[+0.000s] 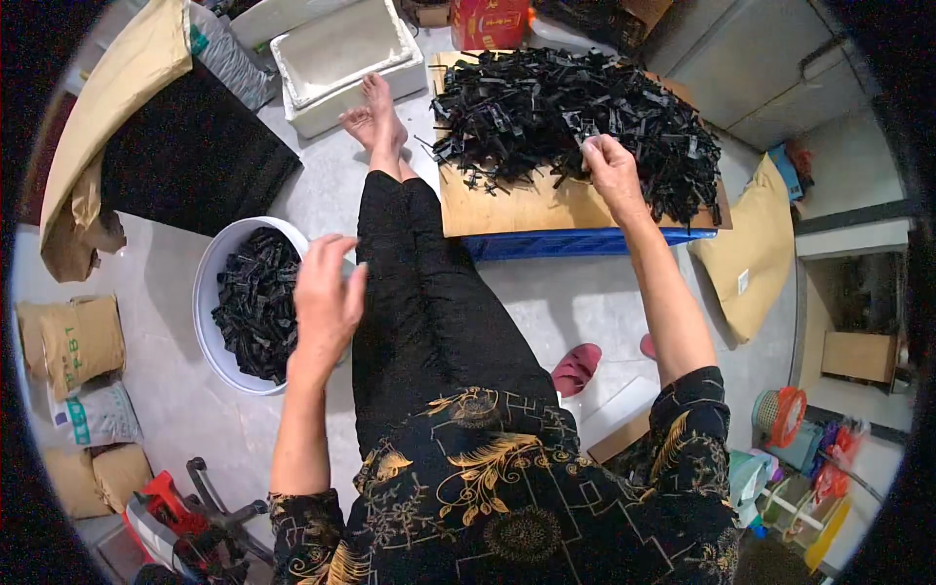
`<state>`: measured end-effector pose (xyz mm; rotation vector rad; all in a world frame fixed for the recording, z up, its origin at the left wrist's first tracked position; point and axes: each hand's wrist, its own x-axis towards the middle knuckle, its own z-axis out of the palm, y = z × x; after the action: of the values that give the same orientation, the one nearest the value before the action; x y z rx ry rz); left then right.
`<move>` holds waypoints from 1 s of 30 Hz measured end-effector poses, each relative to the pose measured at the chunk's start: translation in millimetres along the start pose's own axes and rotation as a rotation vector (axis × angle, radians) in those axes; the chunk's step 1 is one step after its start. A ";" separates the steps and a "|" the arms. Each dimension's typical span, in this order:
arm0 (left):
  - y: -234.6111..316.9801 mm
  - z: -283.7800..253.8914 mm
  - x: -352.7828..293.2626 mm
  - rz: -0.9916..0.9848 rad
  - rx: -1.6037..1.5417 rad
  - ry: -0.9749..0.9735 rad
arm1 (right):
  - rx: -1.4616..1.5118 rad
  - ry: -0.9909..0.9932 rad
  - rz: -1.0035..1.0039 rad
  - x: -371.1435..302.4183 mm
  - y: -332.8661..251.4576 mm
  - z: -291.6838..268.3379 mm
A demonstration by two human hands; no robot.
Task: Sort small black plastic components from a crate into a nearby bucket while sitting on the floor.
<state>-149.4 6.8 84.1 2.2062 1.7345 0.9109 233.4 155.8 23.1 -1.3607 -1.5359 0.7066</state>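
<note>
A big heap of small black plastic parts [546,107] covers most of a wooden board [507,210] in front of me on the right. At the near side of this heap my right hand [614,175] is closed, thumb against fingers, on one black plastic part [582,125]. To the left, my left hand [327,292] hovers by the right rim of a round white bucket [210,327]. Its thumb stands apart from the fingers and nothing shows in it. More black plastic parts [255,302] fill much of the bucket.
A blue crate [556,244] supports the board. Beyond my outstretched legs [419,263] stands a white foam box [341,73]. A large black-lined paper sack [195,146] leans at the left; a tan sack [751,253] lies right. Red slippers [576,370] are on the floor.
</note>
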 end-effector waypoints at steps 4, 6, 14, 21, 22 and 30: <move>18.7 18.8 -2.8 0.079 -0.121 -0.040 | 0.115 -0.014 0.136 2.4 -23.9 -1.3; 24.1 23.7 -9.5 0.071 -0.182 -0.085 | 0.161 -0.052 0.203 1.1 -29.1 -1.8; 25.3 29.9 -28.2 0.010 -0.211 -0.254 | -0.042 -0.215 0.235 -1.8 -26.1 9.6; 37.2 40.6 -16.2 -0.196 -0.553 -0.286 | 0.345 -0.290 0.414 -35.3 -62.8 24.9; 42.3 42.5 -10.8 -0.315 -0.702 -0.326 | 0.330 -0.315 0.378 -46.5 -74.7 30.8; 54.7 76.0 5.0 -0.537 -1.119 -0.508 | 0.149 -0.400 -0.057 -126.8 -131.5 76.2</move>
<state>-61.1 11.8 53.1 1.0361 1.0389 0.7766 102.2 16.8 74.6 -1.1040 -1.7824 1.0833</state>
